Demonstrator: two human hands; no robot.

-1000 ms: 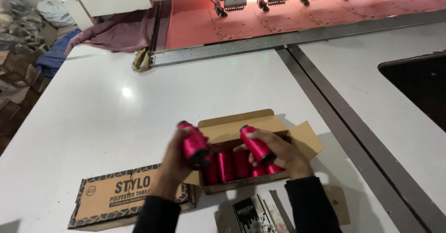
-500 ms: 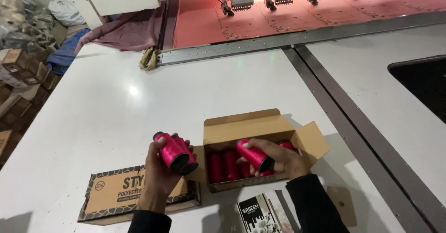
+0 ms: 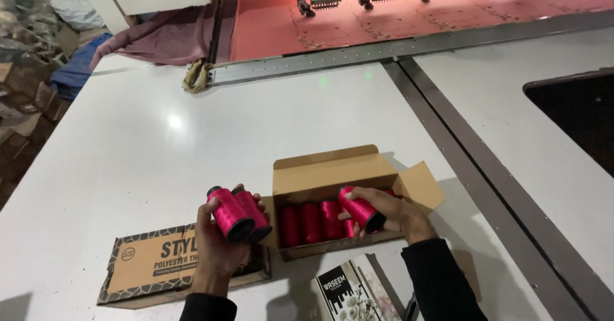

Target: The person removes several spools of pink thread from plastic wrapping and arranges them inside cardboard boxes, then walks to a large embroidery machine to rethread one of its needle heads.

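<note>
- Head view: left hand [image 3: 220, 247] grasps two pink thread spools [image 3: 240, 213], now carried leftward clear of the open carton [image 3: 332, 174], above the flat printed box [image 3: 160, 263].
- Right hand [image 3: 390, 212] fingers clench one pink spool [image 3: 360, 209], still over the carton on the worktop [image 3: 160, 135]; unloading is underway.

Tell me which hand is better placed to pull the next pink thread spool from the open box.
Probably right: the right hand, holding one spool, hovers over the open cardboard box; the left hand is full with two spools.
</note>
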